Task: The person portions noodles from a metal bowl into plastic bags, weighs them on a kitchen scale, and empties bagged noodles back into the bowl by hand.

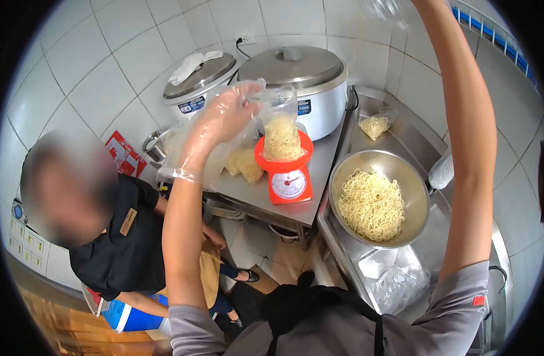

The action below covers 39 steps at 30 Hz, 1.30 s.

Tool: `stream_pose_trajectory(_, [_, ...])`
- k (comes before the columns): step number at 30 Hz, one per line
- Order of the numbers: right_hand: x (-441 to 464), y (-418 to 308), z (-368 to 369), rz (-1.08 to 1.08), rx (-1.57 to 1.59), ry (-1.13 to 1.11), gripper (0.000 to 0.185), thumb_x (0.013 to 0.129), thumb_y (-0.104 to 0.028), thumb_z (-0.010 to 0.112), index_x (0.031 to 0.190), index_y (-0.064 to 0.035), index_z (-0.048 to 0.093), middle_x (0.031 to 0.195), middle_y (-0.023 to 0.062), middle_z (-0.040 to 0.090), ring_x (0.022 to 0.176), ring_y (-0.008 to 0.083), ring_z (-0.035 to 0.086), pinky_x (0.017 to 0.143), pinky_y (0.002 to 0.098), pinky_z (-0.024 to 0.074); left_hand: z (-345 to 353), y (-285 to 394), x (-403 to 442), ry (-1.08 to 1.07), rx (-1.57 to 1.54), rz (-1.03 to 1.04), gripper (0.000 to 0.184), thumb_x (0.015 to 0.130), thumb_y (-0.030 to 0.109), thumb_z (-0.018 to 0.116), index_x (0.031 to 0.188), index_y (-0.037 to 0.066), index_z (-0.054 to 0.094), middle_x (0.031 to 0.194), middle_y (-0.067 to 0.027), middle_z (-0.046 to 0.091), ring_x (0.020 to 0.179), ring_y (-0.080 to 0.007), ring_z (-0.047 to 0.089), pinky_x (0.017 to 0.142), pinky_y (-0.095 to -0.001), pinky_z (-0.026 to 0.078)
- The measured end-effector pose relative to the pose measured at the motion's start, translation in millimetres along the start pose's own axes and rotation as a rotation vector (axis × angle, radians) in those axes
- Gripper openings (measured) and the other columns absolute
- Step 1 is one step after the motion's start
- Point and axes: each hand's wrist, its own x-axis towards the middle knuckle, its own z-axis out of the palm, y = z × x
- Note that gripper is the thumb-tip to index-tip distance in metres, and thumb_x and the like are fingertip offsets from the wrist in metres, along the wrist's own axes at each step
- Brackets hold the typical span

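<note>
My left hand (230,115), in a clear plastic glove, has its fingers curled at the open top of a clear plastic bag of noodles (282,139). That bag stands upright on the red dish of a kitchen scale (290,185), whose dial faces me. My right hand (392,10), also in a clear glove, is raised at the top edge, blurred and partly cut off; its fingers cannot be made out. Below my right arm, a steel bowl (425,210) holds loose yellow noodles (371,204). More bagged noodles (243,164) lie beside the scale, behind my left wrist.
Two large rice cookers (325,110) (192,89) stand against the tiled wall. A small bag of noodles (376,124) lies on the steel sink counter. Crumpled clear plastic (401,289) sits below the bowl. Another person (126,237) in black stands close on my left.
</note>
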Motion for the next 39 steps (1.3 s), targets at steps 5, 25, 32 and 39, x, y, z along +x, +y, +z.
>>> stream_pose_trajectory(5, [-29.5, 90.6, 6.3, -0.499, -0.653, -0.509, 0.018, 0.075, -0.024, 0.060, 0.074, -0.0063, 0.066, 0.075, 0.0090, 0.065, 0.069, 0.0170, 0.059, 0.065, 0.0334, 0.0460, 2.9, 5.9, 0.9, -0.028, 0.036, -0.018, 0.034, 0.085, 0.025, 0.058, 0.117, 0.012, 0.055, 0.084, -0.0116, 0.062, 0.075, -0.0185, 0.059, 0.073, -0.0325, 0.046])
stream_pose_trajectory(25, [-385.8, 252.9, 153.6, 0.453, -0.380, -1.216, 0.023, 0.068, -0.026, 0.068, 0.084, -0.0090, 0.068, 0.078, 0.0103, 0.064, 0.069, 0.0232, 0.060, 0.062, 0.0343, 0.0472, 20.8, 50.2, -13.7, -0.223, 0.042, 0.064, 0.038, 0.085, 0.027, 0.058, 0.118, 0.010, 0.054, 0.094, -0.0161, 0.062, 0.084, -0.0227, 0.059, 0.079, -0.0338, 0.045])
stream_pose_trajectory(32, [-356.5, 281.6, 109.6, 0.632, -0.257, -1.215, 0.020, 0.070, -0.017, 0.063, 0.083, -0.0025, 0.067, 0.078, 0.0136, 0.065, 0.066, 0.0250, 0.064, 0.055, 0.0348, 0.0500, 8.1, 22.7, -25.2, -0.240, 0.027, -0.025, 0.038, 0.086, 0.024, 0.057, 0.118, 0.005, 0.053, 0.091, -0.0149, 0.062, 0.080, -0.0182, 0.057, 0.077, -0.0327, 0.046])
stream_pose_trajectory(39, [-197.5, 200.2, 35.4, 0.379, -0.245, -1.143, 0.017, 0.070, -0.018, 0.064, 0.070, -0.0006, 0.064, 0.059, 0.0091, 0.059, 0.050, 0.0188, 0.056, 0.044, 0.0315, 0.0446, 24.4, 5.8, -26.2, -0.263, -0.020, -0.051, 0.037, 0.086, 0.025, 0.057, 0.117, 0.006, 0.053, 0.093, -0.0148, 0.062, 0.081, -0.0188, 0.057, 0.077, -0.0331, 0.046])
